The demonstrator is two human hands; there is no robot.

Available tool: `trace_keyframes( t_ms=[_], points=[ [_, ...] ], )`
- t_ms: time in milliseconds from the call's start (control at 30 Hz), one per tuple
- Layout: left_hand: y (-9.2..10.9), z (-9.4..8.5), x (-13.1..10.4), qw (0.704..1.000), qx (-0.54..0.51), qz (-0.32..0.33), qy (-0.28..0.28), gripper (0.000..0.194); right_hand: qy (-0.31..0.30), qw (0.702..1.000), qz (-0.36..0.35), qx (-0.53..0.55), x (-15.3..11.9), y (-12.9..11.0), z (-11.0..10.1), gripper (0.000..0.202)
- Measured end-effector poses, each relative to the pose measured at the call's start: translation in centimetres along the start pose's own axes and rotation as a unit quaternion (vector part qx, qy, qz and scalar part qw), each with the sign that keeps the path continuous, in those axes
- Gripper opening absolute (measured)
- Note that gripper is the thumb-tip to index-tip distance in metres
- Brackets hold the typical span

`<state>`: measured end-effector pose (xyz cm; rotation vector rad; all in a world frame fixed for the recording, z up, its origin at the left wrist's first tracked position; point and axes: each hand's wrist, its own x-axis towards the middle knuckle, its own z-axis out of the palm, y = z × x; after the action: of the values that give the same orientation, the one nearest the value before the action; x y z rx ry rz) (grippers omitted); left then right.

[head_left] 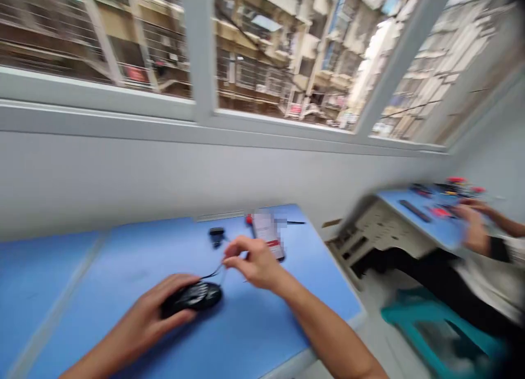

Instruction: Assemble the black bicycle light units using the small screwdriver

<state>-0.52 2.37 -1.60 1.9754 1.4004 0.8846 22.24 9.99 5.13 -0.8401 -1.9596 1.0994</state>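
Note:
My left hand is wrapped round a black oval object with a grey ribbed patch on top; motion blur hides its exact kind. The object is held low over the blue table. From its far end a thin dark cord runs up to my right hand, whose thumb and forefinger pinch it. Just beyond the right fingertips lies a small black block-like piece. Behind the right hand, a phone rests on the table, its screen lit.
Beside the phone are a small red item and a thin black stick. A window runs above the wall. At right, another person's hands work at a second blue table; a teal stool stands below.

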Motion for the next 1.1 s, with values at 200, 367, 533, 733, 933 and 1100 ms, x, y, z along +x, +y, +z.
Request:
trace_keyframes(
  t_ms=[200,367,533,733,933,1100],
  points=[
    [0.4,-1.3,0.1,0.998,-0.044,-0.021,-0.028,0.045,-0.01,0.999,0.009,-0.035,0.9,0.2,-0.6,0.008],
    [0.9,-1.2,0.1,0.998,-0.053,-0.012,-0.032,0.045,0.025,0.996,0.029,-0.085,0.8,-0.1,-0.5,0.029],
    [0.8,-1.4,0.0,0.998,-0.055,-0.014,-0.028,0.046,0.036,0.994,-0.008,-0.103,0.8,0.1,-0.1,0.03],
    [0.7,-1.4,0.1,0.998,-0.06,-0.018,-0.029,0.045,-0.06,0.994,-0.061,-0.07,0.4,-0.9,-0.3,0.026],
    [0.5,-1.3,0.1,0.998,-0.059,-0.014,-0.026,0.046,-0.106,0.99,-0.057,-0.07,0.4,-1.4,-0.4,0.018],
    [0.6,-1.3,0.1,0.998,-0.059,-0.012,-0.026,0.049,-0.067,0.992,-0.074,-0.082,0.4,-0.5,0.5,0.017]
  ],
)
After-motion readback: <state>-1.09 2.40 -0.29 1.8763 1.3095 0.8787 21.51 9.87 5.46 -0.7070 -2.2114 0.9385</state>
